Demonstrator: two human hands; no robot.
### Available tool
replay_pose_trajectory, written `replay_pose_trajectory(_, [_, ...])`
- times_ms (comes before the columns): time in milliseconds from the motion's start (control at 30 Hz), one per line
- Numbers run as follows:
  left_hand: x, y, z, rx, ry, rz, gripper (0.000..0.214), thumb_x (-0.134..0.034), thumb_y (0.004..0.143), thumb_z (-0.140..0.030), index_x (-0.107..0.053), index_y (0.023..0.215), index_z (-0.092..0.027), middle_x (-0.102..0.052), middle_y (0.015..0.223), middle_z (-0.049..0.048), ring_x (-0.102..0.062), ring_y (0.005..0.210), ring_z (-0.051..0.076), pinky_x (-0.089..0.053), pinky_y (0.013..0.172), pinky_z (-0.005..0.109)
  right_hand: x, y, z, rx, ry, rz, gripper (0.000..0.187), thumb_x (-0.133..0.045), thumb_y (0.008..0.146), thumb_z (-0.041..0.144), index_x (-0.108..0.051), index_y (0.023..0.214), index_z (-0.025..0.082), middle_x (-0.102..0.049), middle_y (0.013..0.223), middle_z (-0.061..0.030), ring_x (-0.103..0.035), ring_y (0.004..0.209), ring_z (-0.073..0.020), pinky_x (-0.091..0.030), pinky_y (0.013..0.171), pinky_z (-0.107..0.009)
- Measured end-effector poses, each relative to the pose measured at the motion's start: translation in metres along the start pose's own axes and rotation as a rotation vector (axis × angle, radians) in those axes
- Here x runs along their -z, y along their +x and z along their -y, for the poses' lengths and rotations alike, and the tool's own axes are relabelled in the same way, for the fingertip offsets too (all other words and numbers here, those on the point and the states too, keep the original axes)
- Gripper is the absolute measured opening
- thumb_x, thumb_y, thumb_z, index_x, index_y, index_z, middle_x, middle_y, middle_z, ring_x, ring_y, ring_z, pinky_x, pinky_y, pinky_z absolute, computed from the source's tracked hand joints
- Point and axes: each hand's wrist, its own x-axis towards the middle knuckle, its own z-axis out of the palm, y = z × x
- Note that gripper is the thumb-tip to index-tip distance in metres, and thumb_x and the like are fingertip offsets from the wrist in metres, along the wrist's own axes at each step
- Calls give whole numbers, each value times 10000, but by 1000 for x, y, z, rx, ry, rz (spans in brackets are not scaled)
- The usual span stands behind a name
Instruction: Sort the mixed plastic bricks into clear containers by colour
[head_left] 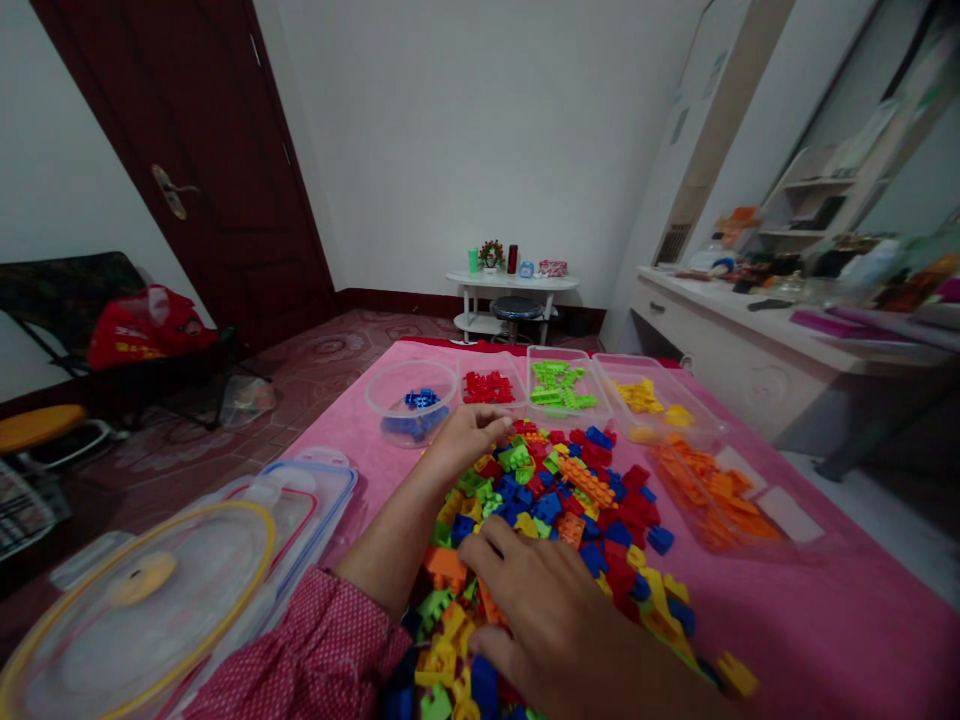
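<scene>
Bricks point(551, 507) — beneath right fingers point(489, 562); alongside

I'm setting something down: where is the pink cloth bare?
Cloth lies bare between the lids and round tub, and right of the brick pile, below the orange-brick box. Crowded: the pile, under left hand and right hand.

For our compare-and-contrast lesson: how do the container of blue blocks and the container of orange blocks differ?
Shape: the blue blocks' tub is round; the orange blocks' box is rectangular.
Contents: the tub holds blue blocks, the box orange blocks.
Place: the tub stands farther left; the box stands right, nearer the camera.
Shared: both are see-through.
</scene>
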Motion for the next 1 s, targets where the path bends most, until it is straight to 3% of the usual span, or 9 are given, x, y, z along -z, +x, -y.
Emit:
replay_pose_trajectory(100, [0,0,-1,-9,-7,-11,287,-581,748,-303,-665,928,-97,-684,825,78,-579,667,131,-404,549,213,-7,2,-2,-59,5,-45,254,-512,725,111,-543,951,223,-564,1020,-30,-551,840,-198,-357,705,-310])
replay_pose_trajectory(200, [0,1,0,-12,-5,-24,272,-574,754,-293,-670,918,-98,-685,819,75,-584,663,130,-415,564,219,-8,8,-1,-66,70,-117,238,-487,743,127,-542,948,235,-556,983,-23,-556,851,-191,-384,719,-303])
replay_pose_trajectory(400, [-1,1,1,-4,-14,-52,259,-563,770,-298,-677,898,-103,-681,788,65,-584,654,122,-420,579,218,-5,21,22,-177,-88,121,236,-444,838,176,-553,1042,218,-580,1077,-87,-630,830,-257,-430,636,-338])
replay_pose_trajectory(500, [-1,1,0,8,-13,-58,252,-572,763,-296,-678,892,-108,-681,781,62,-586,657,126,-421,571,217,-7,22,20,-200,-68,123,232,-487,779,135,-561,992,190,-609,1027,-97,-634,818,-267,-430,631,-338])
replay_pose_trajectory(633, [0,2,0,8,-29,-60,249,-601,738,-292,-680,886,-108,-683,776,65,-587,657,131,-424,570,220,-6,22,-2,-161,269,-13,183,-556,653,111,-559,820,185,-606,768,-15,-590,694,-170,-396,584,-251])
replay_pose_trajectory(733, [0,2,1,11,-43,-63,255,-616,725,-300,-678,881,-108,-683,764,59,-580,644,129,-420,566,220,10,24,-25,-239,720,-15,148,-595,645,175,-499,755,194,-488,576,63,-471,493,-87,-311,460,-193])
replay_pose_trajectory(833, [-3,1,-1,-14,-64,-29,278,-620,723,-334,-678,872,-106,-682,762,54,-570,636,125,-416,566,219,31,26,-49,-278,1003,-114,221,-640,647,259,-442,720,196,-440,557,85,-409,457,-61,-290,447,-181])
replay_pose_trajectory(933, [-6,-2,-5,-20,-65,46,299,-622,722,-359,-682,884,-115,-681,788,52,-573,661,127,-418,582,219,48,26,-71,-287,1054,-229,262,-662,637,306,-439,707,188,-481,606,65,-445,505,-67,-339,482,-185])
replay_pose_trajectory(1000, [-8,-4,-7,-7,-43,83,300,-625,719,-361,-682,890,-122,-684,818,60,-581,682,132,-418,590,222,58,23,-87,-306,931,-316,252,-651,642,324,-448,708,189,-495,612,57,-447,500,-73,-348,478,-192])
